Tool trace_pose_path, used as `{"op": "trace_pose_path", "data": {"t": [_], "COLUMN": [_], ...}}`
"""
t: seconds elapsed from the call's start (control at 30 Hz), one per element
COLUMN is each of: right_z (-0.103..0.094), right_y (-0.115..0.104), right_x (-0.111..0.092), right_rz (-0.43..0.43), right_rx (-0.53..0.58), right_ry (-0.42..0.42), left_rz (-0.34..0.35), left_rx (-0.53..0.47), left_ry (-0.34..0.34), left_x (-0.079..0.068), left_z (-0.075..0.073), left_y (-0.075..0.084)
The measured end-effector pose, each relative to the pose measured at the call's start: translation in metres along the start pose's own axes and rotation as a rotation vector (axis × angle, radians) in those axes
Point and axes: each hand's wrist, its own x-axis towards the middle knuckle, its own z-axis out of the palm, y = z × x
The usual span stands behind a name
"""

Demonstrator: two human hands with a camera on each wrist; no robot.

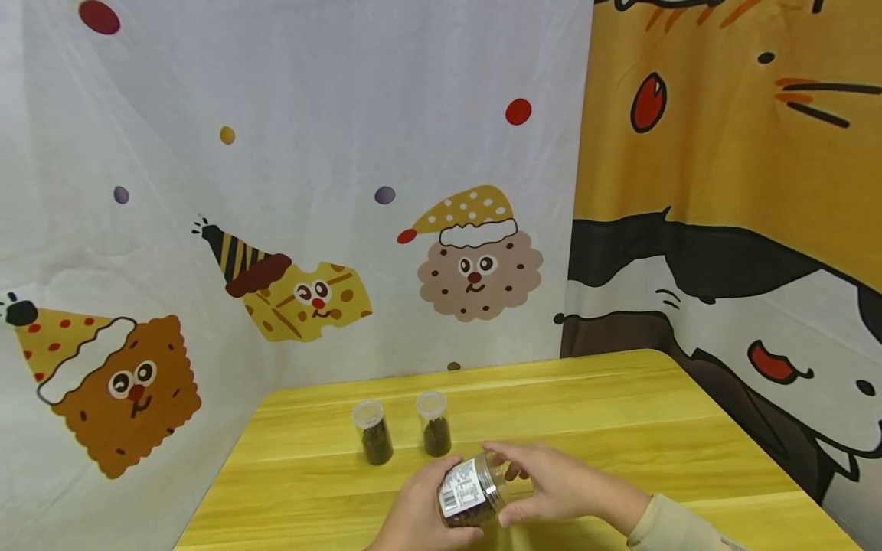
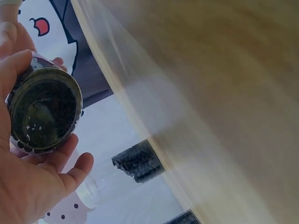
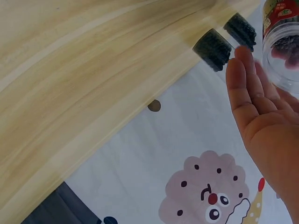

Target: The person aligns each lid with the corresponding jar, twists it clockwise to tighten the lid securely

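Note:
My left hand (image 1: 426,509) grips a clear jar (image 2: 45,112) with dark contents and a white printed label, tipped on its side. The round base faces the camera in the left wrist view. A red and green label (image 3: 281,14) shows on its other side in the right wrist view. My right hand (image 1: 551,482) is at the jar's clear, ridged end, fingers over the top and thumb below. Its fingers reach out fairly straight in the right wrist view, with the thumb hidden. Whether a lid sits on that end, I cannot tell.
Beyond the hands, two small clear jars (image 1: 375,442) (image 1: 437,435) with dark granules and pale tops stand upright on the yellow wood-grain table (image 1: 586,405). Cartoon-printed cloths (image 1: 310,92) hang behind the table and along its right side.

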Motion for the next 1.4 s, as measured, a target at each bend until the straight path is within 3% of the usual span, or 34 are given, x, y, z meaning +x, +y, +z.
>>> {"op": "trace_pose_path", "data": {"t": [0.13, 0.43, 0.7, 0.87, 1.4], "right_z": [0.0005, -0.0007, -0.0025, -0.0014, -0.0001], "right_y": [-0.0014, -0.0031, -0.0029, -0.0019, -0.0063], "right_x": [-0.0008, 0.0012, 0.0002, -0.0005, 0.0017], "right_rz": [0.013, -0.114, -0.04, -0.014, -0.107], "right_rx": [-0.007, -0.059, 0.049, 0.042, -0.025], "right_ry": [0.011, 0.068, 0.016, 0.004, 0.074], "left_rz": [-0.015, 0.003, 0.006, -0.013, -0.007], "left_rx": [0.006, 0.046, 0.004, -0.007, -0.023], "left_ry": [0.009, 0.027, 0.007, 0.002, -0.008], "left_x": [0.0006, 0.0003, -0.0004, -0.0003, 0.0003], "left_z": [-0.0014, -0.0028, -0.001, -0.0003, -0.0021], "left_y": [-0.0021, -0.0028, -0.002, -0.0025, 0.0011]}}
